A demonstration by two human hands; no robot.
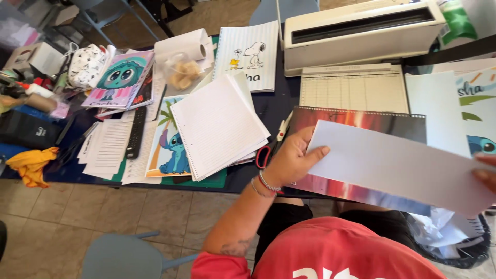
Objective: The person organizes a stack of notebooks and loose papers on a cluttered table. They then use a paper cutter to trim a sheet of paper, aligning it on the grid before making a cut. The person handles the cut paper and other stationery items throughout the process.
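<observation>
Here the left hand (292,160) pinches the left edge of a white sheet (398,168), thumb on top and fingers curled under. The right hand (485,173) shows only as fingertips at the frame's right edge, touching the sheet's far end; whether it grips I cannot tell. The sheet spans between both hands, held above a dark red cover (361,121) that lies on the table (268,106). It looks light and thin, likely to sag or crease in the middle, so the edges at both ends seem the best hold. Red-handled scissors (264,155) lie just left of the left hand, beside a spiral notebook (217,126). A white machine (361,28) stands at the table's far side
</observation>
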